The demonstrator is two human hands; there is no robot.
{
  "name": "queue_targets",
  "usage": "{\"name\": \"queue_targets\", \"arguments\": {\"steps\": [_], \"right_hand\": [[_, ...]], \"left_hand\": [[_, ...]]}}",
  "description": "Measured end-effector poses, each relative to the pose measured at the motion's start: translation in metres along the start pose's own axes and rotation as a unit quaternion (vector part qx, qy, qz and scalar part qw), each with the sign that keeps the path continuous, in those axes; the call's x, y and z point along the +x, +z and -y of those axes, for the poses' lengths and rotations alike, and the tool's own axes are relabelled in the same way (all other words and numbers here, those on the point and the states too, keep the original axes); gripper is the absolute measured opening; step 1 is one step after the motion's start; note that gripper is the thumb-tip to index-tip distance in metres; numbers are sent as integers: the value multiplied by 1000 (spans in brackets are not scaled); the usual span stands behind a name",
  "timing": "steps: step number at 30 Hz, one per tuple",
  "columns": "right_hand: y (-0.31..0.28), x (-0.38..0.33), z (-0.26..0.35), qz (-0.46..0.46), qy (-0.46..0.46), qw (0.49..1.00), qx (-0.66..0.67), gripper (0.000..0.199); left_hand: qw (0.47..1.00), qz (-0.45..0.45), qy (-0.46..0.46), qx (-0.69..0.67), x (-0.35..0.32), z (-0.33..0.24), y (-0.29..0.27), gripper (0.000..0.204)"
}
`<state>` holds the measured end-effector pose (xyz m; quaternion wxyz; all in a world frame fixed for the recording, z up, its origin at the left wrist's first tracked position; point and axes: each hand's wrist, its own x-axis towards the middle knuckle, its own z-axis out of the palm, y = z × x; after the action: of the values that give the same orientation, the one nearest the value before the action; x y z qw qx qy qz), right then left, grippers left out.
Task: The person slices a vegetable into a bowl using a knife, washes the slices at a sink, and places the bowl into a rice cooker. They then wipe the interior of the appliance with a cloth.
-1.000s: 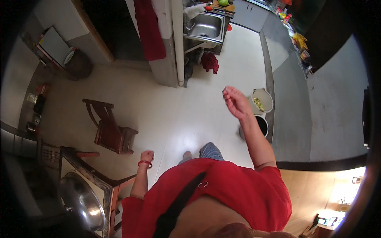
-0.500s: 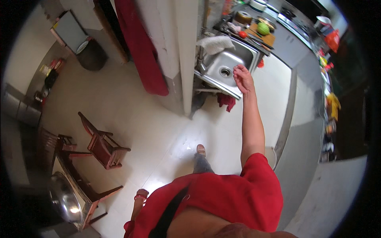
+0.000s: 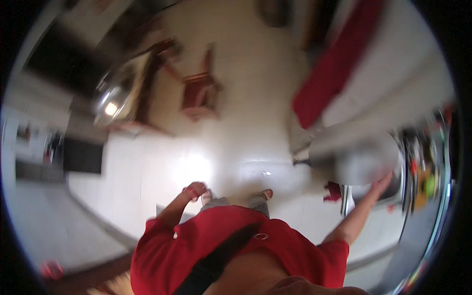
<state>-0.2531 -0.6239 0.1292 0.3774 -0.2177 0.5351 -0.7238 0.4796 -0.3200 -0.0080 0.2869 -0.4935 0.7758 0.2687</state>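
A large round grey metal basin hangs at the right in front of the sink, smeared by motion. My right hand grips it at its near right rim, with the arm stretched out to the side. My left hand hangs low beside my body, a red bracelet at its wrist. Blur hides how its fingers lie, and nothing shows in it. Part of the sink shows beyond the basin.
A wooden chair stands ahead, left of the middle. Beside it is a table bearing a shiny metal bowl. A red curtain hangs by the wall at right. A green round item lies on the counter past the sink.
My view has swung left, so the chair and table are nearer the middle and the sink farther right. My right hand, empty before, now has a round metal basin in it.
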Motion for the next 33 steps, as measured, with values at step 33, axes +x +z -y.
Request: {"name": "queue_targets", "arguments": {"steps": [33], "right_hand": [[547,-961,-305,690,603,387,-105,44]], "left_hand": [[307,-496,-465,-666,-418,103,364,27]]}}
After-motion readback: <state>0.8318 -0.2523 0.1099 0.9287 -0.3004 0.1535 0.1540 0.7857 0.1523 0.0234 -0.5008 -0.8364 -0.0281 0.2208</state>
